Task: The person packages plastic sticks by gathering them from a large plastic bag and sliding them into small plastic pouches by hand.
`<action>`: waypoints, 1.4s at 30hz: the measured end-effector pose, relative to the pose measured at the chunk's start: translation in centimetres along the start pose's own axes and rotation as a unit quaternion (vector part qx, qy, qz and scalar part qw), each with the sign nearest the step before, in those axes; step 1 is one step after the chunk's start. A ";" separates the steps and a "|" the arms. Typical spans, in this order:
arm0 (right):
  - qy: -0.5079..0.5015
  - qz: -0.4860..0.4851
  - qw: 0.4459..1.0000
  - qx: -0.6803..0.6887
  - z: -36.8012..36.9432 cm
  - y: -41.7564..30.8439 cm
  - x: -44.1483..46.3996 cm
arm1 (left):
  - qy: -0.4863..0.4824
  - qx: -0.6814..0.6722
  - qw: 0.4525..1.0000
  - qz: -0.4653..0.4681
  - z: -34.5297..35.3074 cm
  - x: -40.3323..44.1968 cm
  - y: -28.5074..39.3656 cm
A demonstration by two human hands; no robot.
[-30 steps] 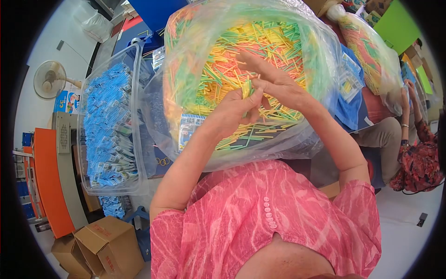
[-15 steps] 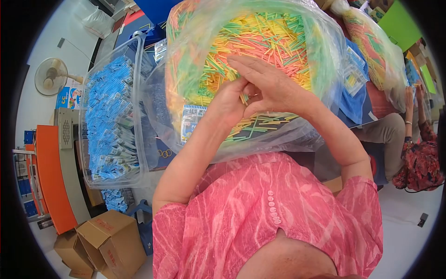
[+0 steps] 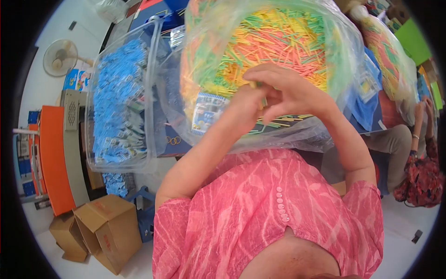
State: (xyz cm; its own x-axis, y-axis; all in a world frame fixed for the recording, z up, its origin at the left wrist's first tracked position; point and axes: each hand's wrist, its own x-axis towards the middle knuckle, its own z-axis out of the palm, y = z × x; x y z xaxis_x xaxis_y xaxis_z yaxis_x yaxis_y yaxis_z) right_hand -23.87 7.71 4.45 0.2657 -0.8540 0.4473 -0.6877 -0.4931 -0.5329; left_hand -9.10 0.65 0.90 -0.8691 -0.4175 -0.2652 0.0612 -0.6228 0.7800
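A large clear plastic bag [image 3: 344, 56] lies open in front of me, full of thin sticks [image 3: 283, 44] in yellow, green and pink. Over its near side, my left hand [image 3: 248, 103] is closed around a small bunch of sticks; yellowish ends [image 3: 253, 85] show at the fingers, and the rest is hidden. My right hand [image 3: 297, 90] curves around the left one, thumb and fingers apart, with no held thing visible in it. A printed packet with a blue striped edge [image 3: 208, 113] lies beside my left wrist. More loose sticks [image 3: 278, 122] lie below the hands.
On the left stands a clear plastic bin [image 3: 152, 93] heaped with blue packets [image 3: 118, 88]. Several rubber bands [image 3: 173, 140] lie beside it. Cardboard boxes [image 3: 109, 228] sit on the floor. To the right are a second bag of sticks [image 3: 388, 56], a blue cloth [image 3: 364, 111] and another person's arms [image 3: 418, 123].
The view has shifted, so the scene sits further right. My right fingers, stretched flat before, now curl, and the gap between right thumb and fingers is wider. My left hand stays closed.
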 end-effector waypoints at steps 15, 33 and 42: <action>0.206 0.262 0.917 0.217 6.5 0.2 -1.6 | 0.294 0.710 0.579 0.272 -6.1 -8.0 1.5; 0.017 0.241 0.936 0.256 7.3 0.8 0.2 | 0.278 0.525 0.750 0.290 -9.2 -8.5 2.6; -0.042 0.294 0.913 0.279 7.4 1.3 0.9 | 0.298 0.585 0.701 0.277 -10.4 -8.5 2.2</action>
State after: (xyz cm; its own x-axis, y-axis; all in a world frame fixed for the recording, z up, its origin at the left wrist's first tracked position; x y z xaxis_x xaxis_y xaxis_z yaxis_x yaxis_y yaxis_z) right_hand -19.50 5.09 -1.16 0.0282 -0.9965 -0.0791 -0.2827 0.0679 -0.9568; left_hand 3.50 -4.07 -1.07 -0.4902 -0.8009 0.3441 -0.4402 0.5681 0.6953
